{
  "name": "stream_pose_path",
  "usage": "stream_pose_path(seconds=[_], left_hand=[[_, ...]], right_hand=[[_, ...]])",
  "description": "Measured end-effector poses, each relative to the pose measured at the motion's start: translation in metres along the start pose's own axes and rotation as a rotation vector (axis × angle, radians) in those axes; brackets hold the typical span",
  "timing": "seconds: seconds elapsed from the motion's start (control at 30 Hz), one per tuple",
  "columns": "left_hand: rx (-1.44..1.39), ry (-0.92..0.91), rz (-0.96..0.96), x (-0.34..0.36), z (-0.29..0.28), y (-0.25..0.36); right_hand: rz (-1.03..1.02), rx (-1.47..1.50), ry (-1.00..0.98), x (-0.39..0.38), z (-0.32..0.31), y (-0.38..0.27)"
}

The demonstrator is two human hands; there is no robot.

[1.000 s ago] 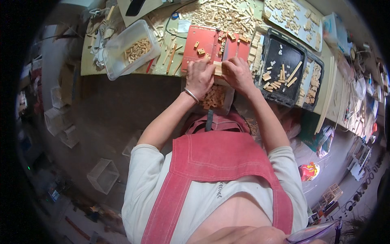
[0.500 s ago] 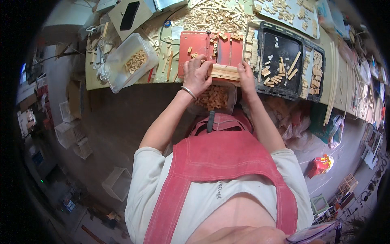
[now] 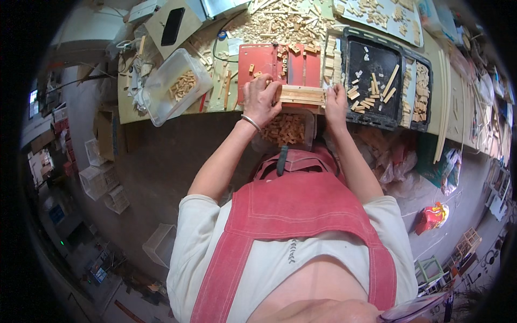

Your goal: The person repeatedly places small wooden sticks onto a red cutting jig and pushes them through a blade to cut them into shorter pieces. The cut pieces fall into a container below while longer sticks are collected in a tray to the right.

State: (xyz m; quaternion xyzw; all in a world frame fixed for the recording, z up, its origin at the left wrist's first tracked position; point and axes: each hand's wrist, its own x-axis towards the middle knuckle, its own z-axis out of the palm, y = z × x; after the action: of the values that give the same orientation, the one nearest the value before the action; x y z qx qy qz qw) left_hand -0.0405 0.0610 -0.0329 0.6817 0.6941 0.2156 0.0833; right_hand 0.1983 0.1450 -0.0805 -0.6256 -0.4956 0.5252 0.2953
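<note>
A long pale wooden block with a groove [image 3: 301, 96] lies across the front of a red plate [image 3: 253, 56] at the table's edge. My left hand [image 3: 261, 102] is closed over the block's left end, fingers bent and thumb along it. My right hand [image 3: 336, 106] is just past the block's right end, by the black tray's near left corner. Its thumb and fingers are drawn together; whatever may be between them is too small to make out. Several small wooden pieces [image 3: 251, 68] lie on the red plate. Below the block, a clear bin [image 3: 309, 129] holds many small wooden pieces.
A black tray [image 3: 377, 70] with wooden sticks and small pieces stands at right. At left is a tilted clear plastic box [image 3: 156, 102] with wooden pieces, and beyond it a phone [image 3: 173, 26] on a board. Loose wooden pieces [image 3: 280, 21] pile up at the back.
My right hand has shifted slightly right, off the end of the wooden block. My left hand keeps its hold on the block. The whole view has shifted a little.
</note>
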Motion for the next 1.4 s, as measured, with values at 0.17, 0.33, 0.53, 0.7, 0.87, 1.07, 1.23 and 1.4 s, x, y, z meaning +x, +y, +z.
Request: stream_pose_path(seconds=[0.17, 0.33, 0.53, 0.7, 0.87, 1.07, 1.23, 1.4], left_hand=[[-0.03, -0.002, -0.033, -0.002, 0.003, 0.0], [-0.029, 0.005, -0.03, -0.002, 0.005, 0.0], [-0.03, -0.013, -0.032, -0.001, 0.002, 0.0], [-0.018, -0.022, -0.035, -0.001, 0.001, 0.0], [-0.023, -0.032, -0.037, 0.0, 0.001, 0.0], [-0.026, -0.023, -0.039, 0.0, 0.001, 0.002], [-0.007, 0.004, -0.015, 0.001, 0.003, 0.001], [0.022, -0.003, -0.005, -0.002, 0.005, -0.004]], right_hand=[[-0.372, -0.568, 0.017, -0.021, -0.015, 0.018], [-0.499, -0.708, 0.078, -0.032, 0.001, 0.006], [-0.415, -0.597, 0.072, -0.034, -0.004, 0.009], [-0.469, -0.622, 0.039, -0.035, -0.004, 0.008], [-0.439, -0.565, 0.081, -0.035, -0.004, 0.009], [-0.715, -0.793, 0.087, -0.025, -0.013, -0.003], [-0.764, -0.838, 0.049, -0.023, -0.019, -0.012], [-0.751, -1.017, -0.042, -0.027, -0.035, -0.049]])
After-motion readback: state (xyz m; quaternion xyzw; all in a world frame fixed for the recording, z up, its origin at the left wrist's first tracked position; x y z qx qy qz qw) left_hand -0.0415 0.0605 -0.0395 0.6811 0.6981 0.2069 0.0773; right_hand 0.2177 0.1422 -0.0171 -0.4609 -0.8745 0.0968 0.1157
